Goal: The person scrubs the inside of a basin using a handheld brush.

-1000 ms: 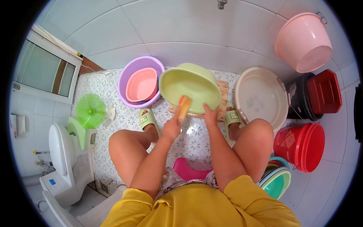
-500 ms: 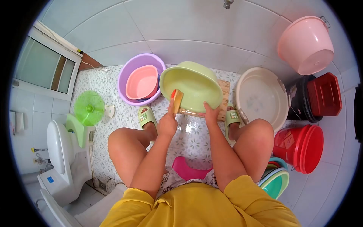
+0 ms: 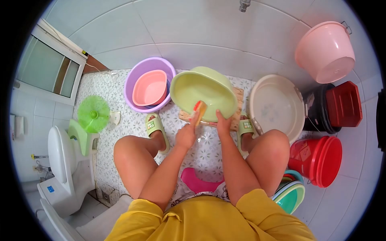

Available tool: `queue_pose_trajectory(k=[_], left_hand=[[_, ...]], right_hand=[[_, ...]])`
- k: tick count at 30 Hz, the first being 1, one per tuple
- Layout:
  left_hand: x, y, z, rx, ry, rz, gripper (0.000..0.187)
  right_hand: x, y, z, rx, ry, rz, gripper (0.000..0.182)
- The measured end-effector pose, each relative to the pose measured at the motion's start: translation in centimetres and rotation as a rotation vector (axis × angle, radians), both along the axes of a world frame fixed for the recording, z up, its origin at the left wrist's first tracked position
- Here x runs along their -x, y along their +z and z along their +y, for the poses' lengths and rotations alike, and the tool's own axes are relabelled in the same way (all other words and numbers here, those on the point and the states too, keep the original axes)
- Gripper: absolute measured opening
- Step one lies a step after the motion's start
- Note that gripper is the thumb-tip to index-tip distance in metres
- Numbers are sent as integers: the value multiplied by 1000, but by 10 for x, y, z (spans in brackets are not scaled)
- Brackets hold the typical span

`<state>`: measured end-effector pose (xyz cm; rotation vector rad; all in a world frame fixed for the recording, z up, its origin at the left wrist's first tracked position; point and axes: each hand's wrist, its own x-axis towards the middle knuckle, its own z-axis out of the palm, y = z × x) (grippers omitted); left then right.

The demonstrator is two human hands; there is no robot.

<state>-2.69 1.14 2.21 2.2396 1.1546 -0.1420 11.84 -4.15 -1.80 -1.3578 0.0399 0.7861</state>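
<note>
A pale green basin point(image 3: 215, 90) stands tilted on a wooden board point(image 3: 238, 102), its hollow side facing me. My left hand point(image 3: 187, 135) is wrapped around the handle of a scrubbing brush point(image 3: 202, 109) with a yellowish back and red-orange bristles. The brush overlaps the basin's near lower wall. At the near rim, my right hand point(image 3: 223, 123) grips the basin, thumb over the inside and the other fingers partly hidden behind it.
Left of the basin, a purple tub point(image 3: 129, 90) holds a pink basin point(image 3: 148, 88). A large off-white tub point(image 3: 277, 108), a red bucket point(image 3: 307, 154) and a black bucket point(image 3: 315, 108) stand at the right. A pink bucket point(image 3: 323, 50) is against the wall. A toilet point(image 3: 58, 156) is at left.
My left hand and the brush have moved right and slightly toward me along the basin's inside. My right hand keeps its hold on the rim, and the basin has barely shifted.
</note>
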Motion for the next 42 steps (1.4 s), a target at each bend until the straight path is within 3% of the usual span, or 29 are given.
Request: queue_pose_trajectory(k=[2,7,9,11,14,18,20,21,23,25,27,28,32,35,37,38,39,40,41,42], left_hand=[[-3,19,16,20,106,80,83],[-7,19,29,-67,176,99,79],[-12,12,20,216,153,-23,74],[-14,-17,7,272,114,-183,67],[-33,3,-4,928,412,-510,60],[-32,4,16,842,384,-417,60],[-27,-7,30,590,277,-443,58],[-26,0,38,588,279,-444,58],[-25,28,51,384,167,-116,58],[-24,44,58,313,135,-23,62],[-22,51,63,-63,83,206,67],[-19,46,65,-109,94,227,71],[-19,38,53,-105,136,182,70],[-23,17,42,38,140,47,69],[-30,11,32,189,218,-121,65],[-34,-5,25,184,222,-123,65],[-38,-31,17,155,206,-299,64],[-44,-31,12,125,188,-475,64],[-49,-30,9,121,192,-477,64],[-52,-6,5,592,373,-531,63]], right_hand=[[2,0,1,24,-9,-12,39],[-1,2,2,38,23,9,37],[-2,0,1,43,34,25,37],[-5,-8,-2,9,76,64,42],[-8,-27,-3,-64,124,42,49],[-8,-26,-4,-61,96,47,51],[-9,-27,-5,-47,126,67,51],[-10,-27,-4,-47,128,66,51],[-10,-27,-3,-47,100,84,51],[-7,-20,-2,-26,89,62,45],[-8,-20,-1,-3,76,39,39],[-8,-24,0,2,78,63,44],[-7,-22,0,-13,80,62,47],[-5,-31,0,-15,81,65,47],[-7,-28,-1,-5,102,71,48],[-8,-26,-1,8,118,77,49],[-7,-27,-1,4,122,75,49],[-6,-29,-2,-19,96,41,48],[-5,-31,-2,-42,70,7,48],[-4,-32,-2,-45,76,6,48]])
